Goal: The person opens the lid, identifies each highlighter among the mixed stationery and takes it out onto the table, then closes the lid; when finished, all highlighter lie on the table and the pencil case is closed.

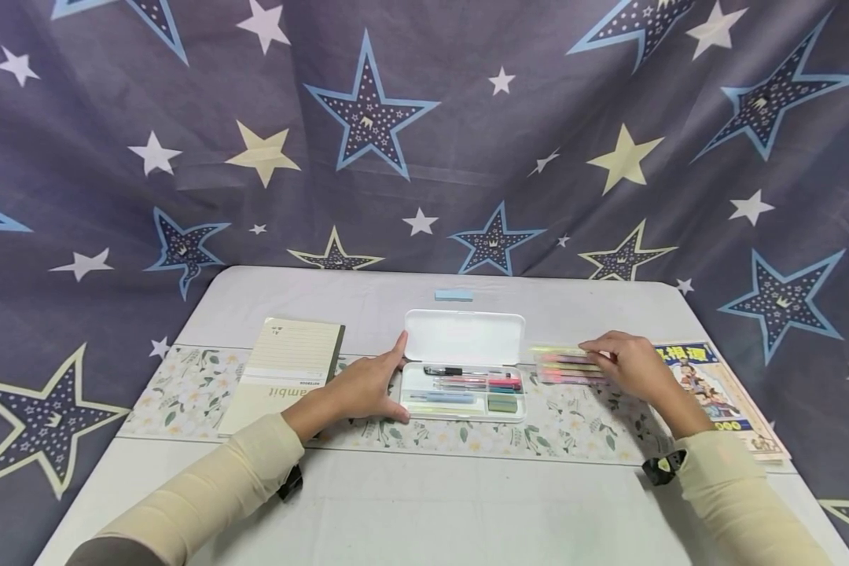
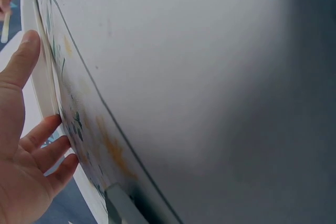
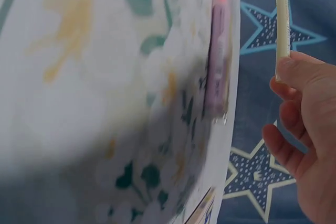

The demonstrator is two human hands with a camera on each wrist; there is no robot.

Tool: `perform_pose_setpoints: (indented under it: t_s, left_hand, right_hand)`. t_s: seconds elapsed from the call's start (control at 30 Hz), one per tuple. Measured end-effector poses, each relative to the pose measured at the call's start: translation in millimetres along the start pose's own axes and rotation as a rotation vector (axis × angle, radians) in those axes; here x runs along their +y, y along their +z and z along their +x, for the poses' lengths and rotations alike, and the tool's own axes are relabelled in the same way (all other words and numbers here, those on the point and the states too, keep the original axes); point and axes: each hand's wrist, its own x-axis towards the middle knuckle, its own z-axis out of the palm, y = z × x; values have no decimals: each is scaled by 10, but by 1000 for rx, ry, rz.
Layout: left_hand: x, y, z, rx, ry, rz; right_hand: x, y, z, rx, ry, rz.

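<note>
An open white pencil case (image 1: pixel 464 336) lies in the middle of the table, with pens (image 1: pixel 495 384), a blue pen-like item (image 1: pixel 442 397) and a green block (image 1: pixel 502 403) in its compartments. My left hand (image 1: pixel 368 384) rests at the case's left side, thumb at the front edge and fingers spread toward the hinge. Between thumb and fingertips, my right hand (image 1: pixel 630 362) pinches a pale yellow highlighter (image 3: pixel 282 30). It is raised above a clear pack of coloured highlighters (image 1: pixel 566 379). A pink-and-purple highlighter (image 3: pixel 218 56) shows in that pack in the right wrist view.
A cream notebook (image 1: pixel 283 362) lies left of the case, partly behind the left forearm. On the right, a colourful picture book (image 1: pixel 707 385) sits beneath the right wrist. A small blue block (image 1: pixel 453 295) is near the table's back edge. A star-patterned curtain (image 1: pixel 424 157) hangs behind.
</note>
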Motion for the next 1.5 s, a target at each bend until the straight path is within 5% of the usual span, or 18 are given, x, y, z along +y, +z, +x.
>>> perform_pose_setpoints:
  t_s: [0.73,1.5]
  left_hand:
    - [-21,23,6,-1,3,-1]
    - [-32,14,8,0,3,5]
  right_hand:
    - [278,149,6,-217,189,-3]
    - [317,170,42,-296,297,11]
